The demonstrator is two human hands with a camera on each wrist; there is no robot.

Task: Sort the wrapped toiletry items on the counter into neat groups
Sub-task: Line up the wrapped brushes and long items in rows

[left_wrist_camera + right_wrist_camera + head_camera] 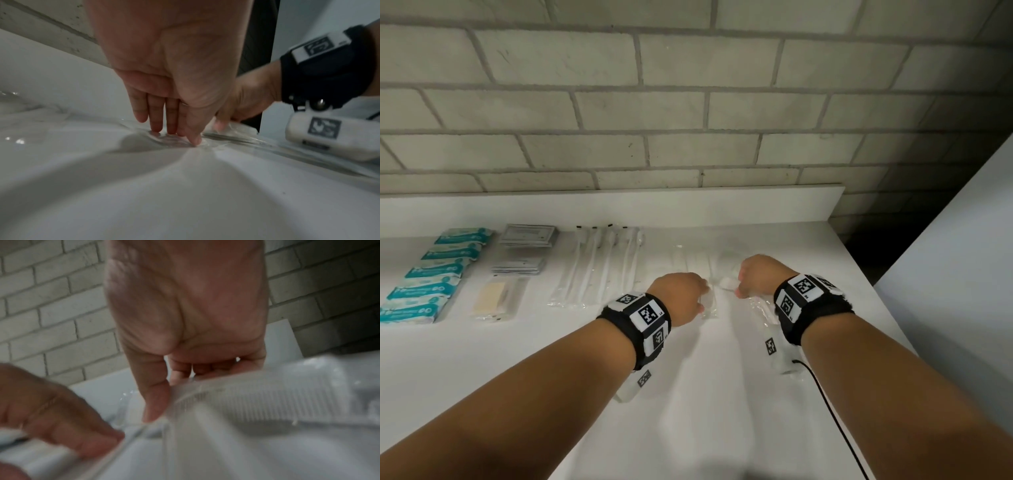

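Note:
On the white counter, my right hand pinches a white comb in a clear wrapper between thumb and fingers, tilted up off the surface. Just left of it, my left hand has straight fingers, their tips pressing a clear wrapped item flat on the counter. More clear-wrapped pieces lie just beyond both hands, hard to make out.
Sorted rows fill the left of the counter: teal tissue packs, grey sachets, a wrapped beige bar, wrapped toothbrushes. A brick wall stands behind. The counter's right edge drops off; a black cable trails there.

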